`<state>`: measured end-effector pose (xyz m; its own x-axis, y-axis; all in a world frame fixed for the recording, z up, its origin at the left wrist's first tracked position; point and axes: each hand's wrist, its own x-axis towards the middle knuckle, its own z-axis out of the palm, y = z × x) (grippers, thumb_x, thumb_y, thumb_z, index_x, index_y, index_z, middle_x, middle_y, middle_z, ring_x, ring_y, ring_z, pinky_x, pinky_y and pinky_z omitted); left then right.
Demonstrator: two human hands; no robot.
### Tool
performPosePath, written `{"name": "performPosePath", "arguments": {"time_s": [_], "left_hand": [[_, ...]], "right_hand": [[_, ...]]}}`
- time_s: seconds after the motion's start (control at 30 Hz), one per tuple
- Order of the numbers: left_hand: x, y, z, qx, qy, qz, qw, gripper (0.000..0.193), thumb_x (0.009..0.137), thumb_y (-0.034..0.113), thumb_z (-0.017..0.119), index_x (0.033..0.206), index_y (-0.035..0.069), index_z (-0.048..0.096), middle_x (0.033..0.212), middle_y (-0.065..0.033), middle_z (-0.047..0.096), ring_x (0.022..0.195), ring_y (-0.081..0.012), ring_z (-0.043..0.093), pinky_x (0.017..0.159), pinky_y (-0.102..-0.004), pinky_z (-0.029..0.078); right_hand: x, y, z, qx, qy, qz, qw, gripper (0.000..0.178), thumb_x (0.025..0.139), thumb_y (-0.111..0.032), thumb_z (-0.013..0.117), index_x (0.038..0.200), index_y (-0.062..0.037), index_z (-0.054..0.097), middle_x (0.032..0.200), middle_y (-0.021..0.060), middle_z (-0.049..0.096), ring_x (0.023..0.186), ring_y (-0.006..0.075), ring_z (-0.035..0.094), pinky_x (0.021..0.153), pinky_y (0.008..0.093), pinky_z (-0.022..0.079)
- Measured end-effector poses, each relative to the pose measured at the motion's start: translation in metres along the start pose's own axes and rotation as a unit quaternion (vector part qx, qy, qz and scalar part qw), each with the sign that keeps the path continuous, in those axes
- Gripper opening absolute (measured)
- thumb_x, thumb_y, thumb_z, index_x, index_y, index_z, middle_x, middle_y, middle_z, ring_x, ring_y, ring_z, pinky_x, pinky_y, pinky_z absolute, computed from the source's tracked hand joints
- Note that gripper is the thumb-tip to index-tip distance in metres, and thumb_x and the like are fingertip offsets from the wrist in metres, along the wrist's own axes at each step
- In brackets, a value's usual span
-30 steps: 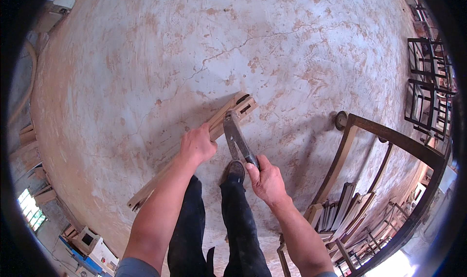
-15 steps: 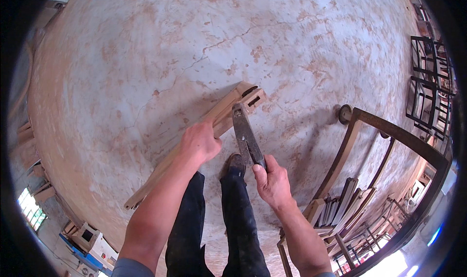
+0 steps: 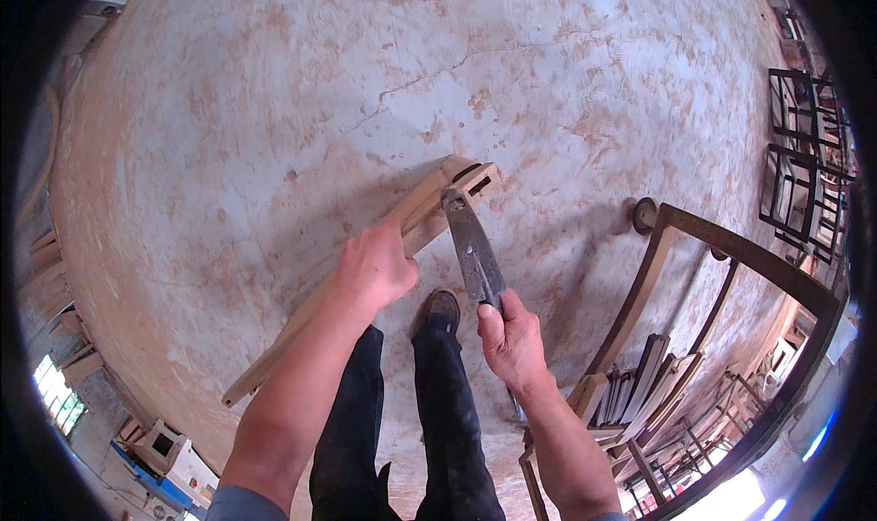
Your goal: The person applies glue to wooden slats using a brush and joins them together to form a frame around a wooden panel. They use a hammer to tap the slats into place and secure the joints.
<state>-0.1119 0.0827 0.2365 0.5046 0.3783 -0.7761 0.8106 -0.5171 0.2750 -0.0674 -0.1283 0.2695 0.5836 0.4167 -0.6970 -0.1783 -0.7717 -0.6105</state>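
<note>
My left hand (image 3: 376, 263) is closed around a long pale wooden piece (image 3: 420, 206), which slants from the lower left to the upper right. Its far end is thicker, with a dark rectangular slot and a dark curved patch. My right hand (image 3: 513, 343) grips a long, worn grey metal tool (image 3: 473, 247) by its dark handle. The tool's rounded tip lies over or against the wood just short of the slotted end; whether they touch I cannot tell. My fingers hide part of the handle.
At the right stands a wheeled cart (image 3: 749, 256) with a curved dark frame, loaded with wooden strips (image 3: 644, 388). Black metal racks (image 3: 804, 160) are beyond it. A white and blue machine (image 3: 169, 462) stands at the lower left. My shoe (image 3: 441, 309) is on the stained floor (image 3: 320, 82) below the tool.
The metal tool has turned slightly in my right hand, showing more of its broad face. The wood's near end has shifted a little to the left and down. My left hand keeps its grip.
</note>
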Motion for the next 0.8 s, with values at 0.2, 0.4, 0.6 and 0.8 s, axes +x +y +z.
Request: {"name": "performPosePath", "arguments": {"time_s": [0.2, 0.4, 0.6, 0.8], "left_hand": [[-0.001, -0.005, 0.01, -0.022, 0.01, 0.004, 1.0, 0.041, 0.075, 0.011, 0.059, 0.114, -0.004, 0.06, 0.103, -0.0287, 0.066, 0.103, -0.0422, 0.062, 0.093, -0.0466, 0.048], [0.003, -0.009, 0.011, -0.017, -0.006, 0.002, 1.0, 0.042, 0.074, 0.012, 0.059, 0.114, -0.002, 0.061, 0.101, -0.0278, 0.066, 0.102, -0.0411, 0.063, 0.092, -0.0468, 0.048], [0.002, -0.009, 0.006, -0.016, -0.019, 0.0, 1.0, 0.039, 0.078, 0.012, 0.058, 0.114, -0.002, 0.061, 0.103, -0.0273, 0.066, 0.103, -0.0415, 0.063, 0.093, -0.046, 0.049], [0.002, -0.009, 0.012, -0.013, -0.004, -0.009, 1.0, 0.047, 0.072, 0.012, 0.059, 0.117, -0.001, 0.058, 0.1, -0.0266, 0.067, 0.1, -0.0424, 0.063, 0.09, -0.0486, 0.048]], "right_hand": [[-0.001, 0.0, 0.001, -0.017, -0.013, -0.003, 1.0, 0.034, 0.095, -0.036, 0.056, 0.103, -0.0021, 0.057, 0.078, 0.0255, 0.062, 0.078, 0.0455, 0.062, 0.069, 0.0461, 0.05], [0.0, 0.001, 0.003, 0.006, -0.005, -0.009, 1.0, 0.032, 0.095, -0.033, 0.056, 0.104, -0.002, 0.058, 0.078, 0.0248, 0.062, 0.076, 0.0447, 0.063, 0.068, 0.0451, 0.05], [-0.001, 0.004, 0.006, 0.015, 0.001, -0.017, 1.0, 0.034, 0.095, -0.034, 0.056, 0.103, -0.0015, 0.058, 0.077, 0.0244, 0.062, 0.076, 0.0445, 0.063, 0.068, 0.0442, 0.05], [-0.001, 0.002, 0.006, 0.013, -0.004, 0.002, 1.0, 0.034, 0.095, -0.034, 0.055, 0.104, -0.0018, 0.058, 0.078, 0.0242, 0.063, 0.077, 0.0446, 0.063, 0.069, 0.0444, 0.051]]}}
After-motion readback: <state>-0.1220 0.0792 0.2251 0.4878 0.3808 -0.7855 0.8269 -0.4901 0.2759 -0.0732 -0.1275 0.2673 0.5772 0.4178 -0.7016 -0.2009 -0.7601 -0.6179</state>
